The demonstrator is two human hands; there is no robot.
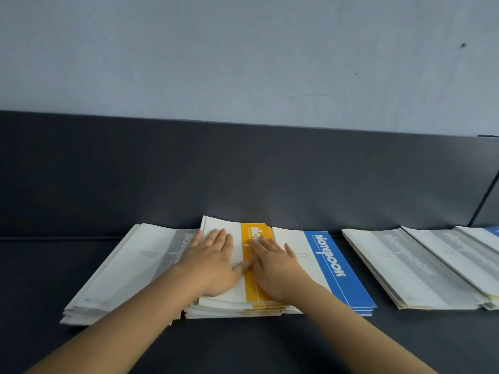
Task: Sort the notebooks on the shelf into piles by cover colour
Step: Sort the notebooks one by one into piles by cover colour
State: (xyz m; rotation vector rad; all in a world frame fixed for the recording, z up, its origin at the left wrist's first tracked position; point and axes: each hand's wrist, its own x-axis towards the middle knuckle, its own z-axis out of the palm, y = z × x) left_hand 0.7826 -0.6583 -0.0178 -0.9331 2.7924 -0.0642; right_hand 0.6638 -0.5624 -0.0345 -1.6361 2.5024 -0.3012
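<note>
Both hands lie flat on the yellow notebook pile (251,291), which sits in the middle of the dark shelf (243,346), near its front edge; the left hand (213,265) presses on the white part of the top cover, its fingers (216,236) straight and close together, pointing far; its thumb reaches right and meets the right hand (278,271) over the yellow band; the right hand covers the right side of that band, its fingers (266,245) straight and slightly spread, holding nothing; neither hand curls round a cover. Just left of the yellow pile, touching it, lies a grey notebook pile (129,268), partly under the left forearm; just right, a blue notebook pile (334,268) lies against the yellow one, its left edge hidden by the right hand and wrist. Well apart to the right is a second grey pile (405,268); a third grey pile (459,255) overlaps its right side; at the right edge of the view a strip of a blue cover (492,232) shows. All covers lie flat with the printed word running near to far; behind the shelf rises a dark back panel (243,171) and above it a pale wall (243,49).
</note>
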